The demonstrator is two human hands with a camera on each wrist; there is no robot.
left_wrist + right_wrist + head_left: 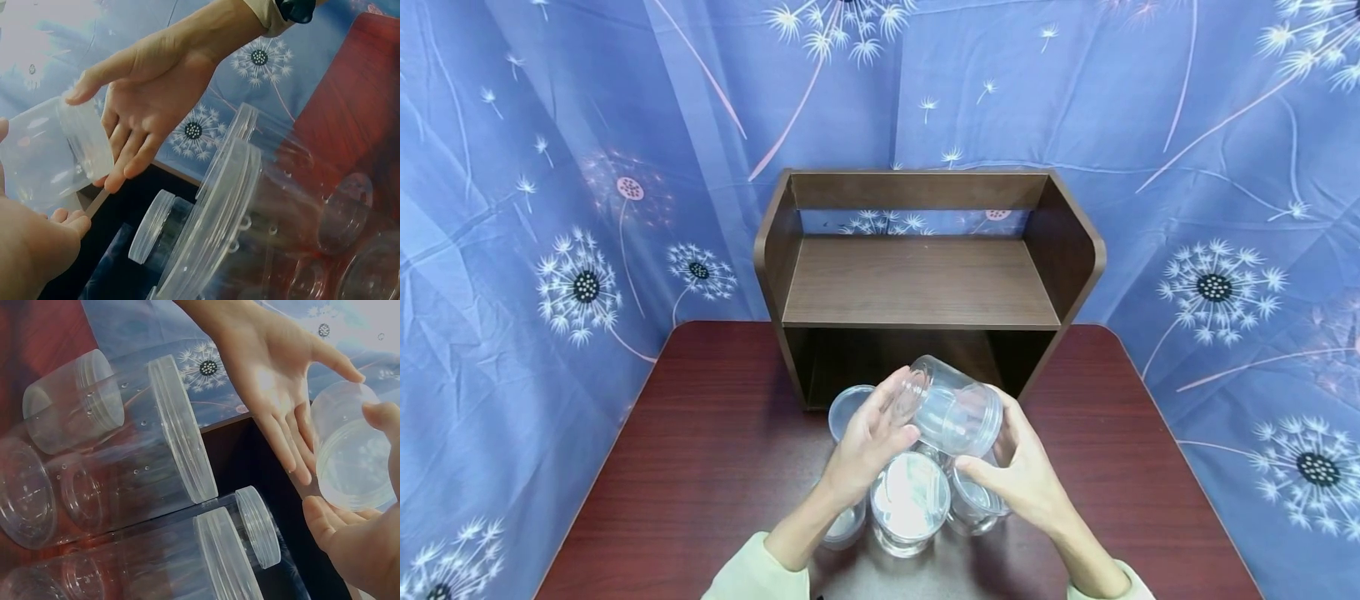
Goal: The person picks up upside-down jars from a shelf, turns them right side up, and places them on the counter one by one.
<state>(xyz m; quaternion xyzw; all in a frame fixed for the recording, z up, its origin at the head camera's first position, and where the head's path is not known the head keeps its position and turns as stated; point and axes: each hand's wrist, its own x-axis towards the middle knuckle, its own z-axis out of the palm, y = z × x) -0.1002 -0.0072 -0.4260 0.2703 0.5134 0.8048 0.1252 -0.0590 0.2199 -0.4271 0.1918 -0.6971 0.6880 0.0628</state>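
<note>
Above the table in the head view, both hands hold a clear plastic jar (957, 408) tilted on its side. My left hand (867, 443) grips its left end, thumb in front and fingers behind. At the ridged right end, my right hand (1026, 479) has its thumb below and fingers round the far side. The right wrist view shows the left palm facing the jar (350, 450). Just beneath the hands, a larger clear jar (910, 500) stands upright, with another jar (981, 492) to its right.
More clear jars stand close by, one topped by a round lid (850, 408) behind my left hand and a small jar (844, 529) nearer me. A brown two-tier shelf (917, 283) stands at the back of the dark red table (700, 467). Blue patterned cloth (625, 125) surrounds it.
</note>
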